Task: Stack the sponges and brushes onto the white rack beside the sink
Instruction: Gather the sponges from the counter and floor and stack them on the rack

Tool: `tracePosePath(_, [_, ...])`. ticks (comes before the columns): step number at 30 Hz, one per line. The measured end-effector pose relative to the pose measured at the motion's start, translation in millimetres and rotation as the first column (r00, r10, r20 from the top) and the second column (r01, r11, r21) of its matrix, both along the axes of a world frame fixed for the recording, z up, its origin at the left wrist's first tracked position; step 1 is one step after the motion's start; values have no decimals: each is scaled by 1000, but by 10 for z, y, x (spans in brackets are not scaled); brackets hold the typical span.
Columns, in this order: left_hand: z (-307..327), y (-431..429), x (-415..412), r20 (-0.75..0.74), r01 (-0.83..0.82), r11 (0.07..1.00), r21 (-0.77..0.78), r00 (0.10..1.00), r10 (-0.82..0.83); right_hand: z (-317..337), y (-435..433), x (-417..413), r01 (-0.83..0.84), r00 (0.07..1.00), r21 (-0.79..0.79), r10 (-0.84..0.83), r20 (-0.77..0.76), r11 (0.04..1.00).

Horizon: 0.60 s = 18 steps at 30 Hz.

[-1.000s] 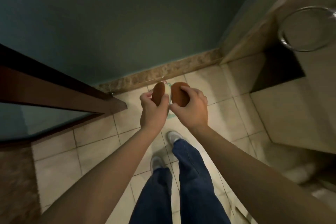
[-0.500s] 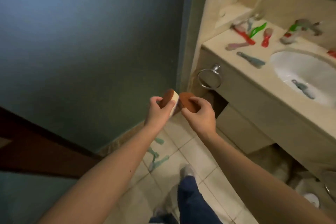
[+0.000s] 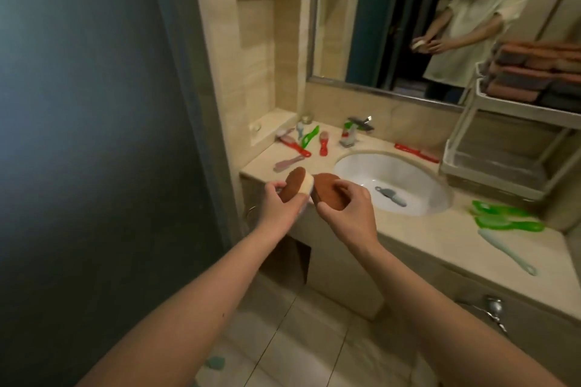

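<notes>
My left hand (image 3: 278, 207) grips an oval brown sponge with a cream layer (image 3: 77, 184)... held just in front of the counter's left corner. My right hand (image 3: 349, 210) pinches a second brown oval sponge (image 3: 327, 192) right beside it. The white rack (image 3: 503, 148) stands on the counter at the right of the sink (image 3: 393, 179), its top shelf stacked with folded cloths. Red, pink and green brushes (image 3: 306, 140) lie on the counter's left end. A grey-blue brush (image 3: 391, 196) lies in the basin. Green brushes (image 3: 503, 218) and a pale one (image 3: 506, 251) lie at the right.
A mirror (image 3: 440, 19) above the counter reflects a person in a pale shirt. The tap (image 3: 353, 130) stands behind the basin, and a red brush (image 3: 415, 152) lies next to it. A dark wall (image 3: 94, 135) fills the left. A teal object (image 3: 215, 363) lies on the floor tiles.
The view has swung up from the floor to the counter, sink and rack. Both hands still hold their sponges side by side and now hover by the counter's left corner.
</notes>
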<state>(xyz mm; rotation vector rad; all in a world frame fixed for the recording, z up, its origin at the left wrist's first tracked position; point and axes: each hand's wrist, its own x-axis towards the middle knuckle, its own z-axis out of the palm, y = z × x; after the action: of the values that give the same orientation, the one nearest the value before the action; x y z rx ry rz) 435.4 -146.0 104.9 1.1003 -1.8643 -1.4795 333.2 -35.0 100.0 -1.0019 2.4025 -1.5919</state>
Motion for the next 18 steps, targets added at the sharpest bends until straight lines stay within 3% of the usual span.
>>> tracePosePath(11, [599,426,-1792,-108,206,968,-144,969,-222,555,593,-1671,167,985,-59,-169,-24,984])
tracePosePath(18, [726,688,-2691,-194,322,939,-123,920,-341,757,962,-2559,249,967,-25,-250,-51,968])
